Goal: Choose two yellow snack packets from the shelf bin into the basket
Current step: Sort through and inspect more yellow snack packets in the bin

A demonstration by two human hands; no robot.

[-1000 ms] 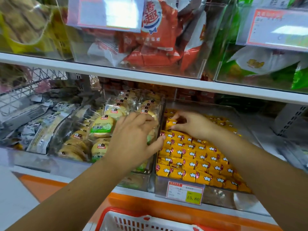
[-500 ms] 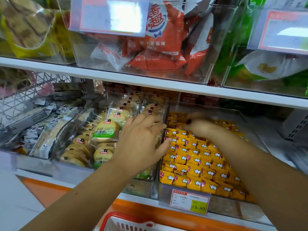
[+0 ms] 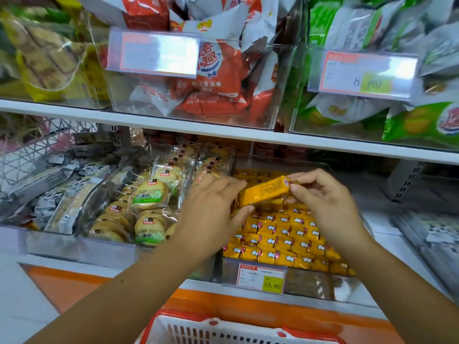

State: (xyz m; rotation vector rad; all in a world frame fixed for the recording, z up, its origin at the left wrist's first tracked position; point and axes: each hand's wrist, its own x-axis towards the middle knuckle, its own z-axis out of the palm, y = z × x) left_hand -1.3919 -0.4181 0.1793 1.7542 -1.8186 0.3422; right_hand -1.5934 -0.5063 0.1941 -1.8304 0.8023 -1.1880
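A yellow snack packet point(image 3: 264, 192) is lifted above the clear shelf bin point(image 3: 310, 281), which is packed with rows of yellow snack packets point(image 3: 280, 234). My right hand point(image 3: 325, 202) pinches the packet's right end between thumb and fingers. My left hand point(image 3: 213, 212) holds its left end, fingers over the top and thumb underneath. The red-rimmed white basket point(image 3: 223, 331) sits at the bottom edge, directly below my arms; only its far rim shows.
A bin of round green-labelled biscuit packs point(image 3: 149, 207) stands to the left of the yellow bin. A price tag reading 15.80 point(image 3: 260, 278) hangs on the yellow bin's front. Above the white shelf board point(image 3: 198, 125), bins hold red point(image 3: 211, 78) and green bags point(image 3: 409, 120).
My right hand has pulled one yellow packet up out of the bin's back rows. My left hand moved off the biscuit bin's edge and took hold of the packet's left end.
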